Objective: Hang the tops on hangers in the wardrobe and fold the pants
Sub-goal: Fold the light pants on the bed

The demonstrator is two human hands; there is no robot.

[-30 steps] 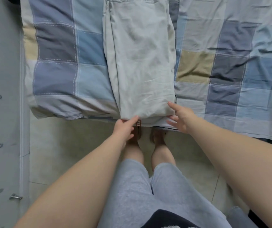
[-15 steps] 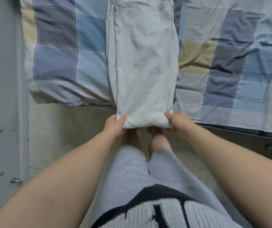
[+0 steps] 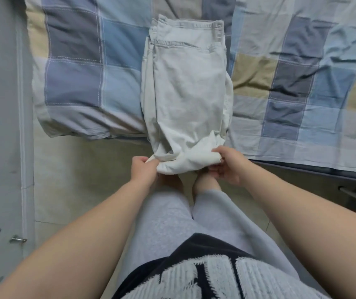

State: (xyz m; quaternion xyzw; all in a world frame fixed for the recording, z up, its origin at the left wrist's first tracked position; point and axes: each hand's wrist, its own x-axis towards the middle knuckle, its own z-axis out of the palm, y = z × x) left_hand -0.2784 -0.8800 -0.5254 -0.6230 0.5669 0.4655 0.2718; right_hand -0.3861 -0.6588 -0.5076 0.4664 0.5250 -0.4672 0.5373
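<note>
Pale, soft-woven pants [image 3: 185, 89] are laid lengthwise on a blue-and-beige checked quilt [image 3: 75, 83], with the waistband toward the far side and the crumpled leg ends drawn past the quilt's near edge. The hem is pinched at its left corner by the left hand [image 3: 143, 169] and gripped at its right corner by the right hand [image 3: 226, 165], fingers curled underneath. Pale floor tiles [image 3: 75, 180] lie open below that edge, beside a grey panel [image 3: 0, 147].
</note>
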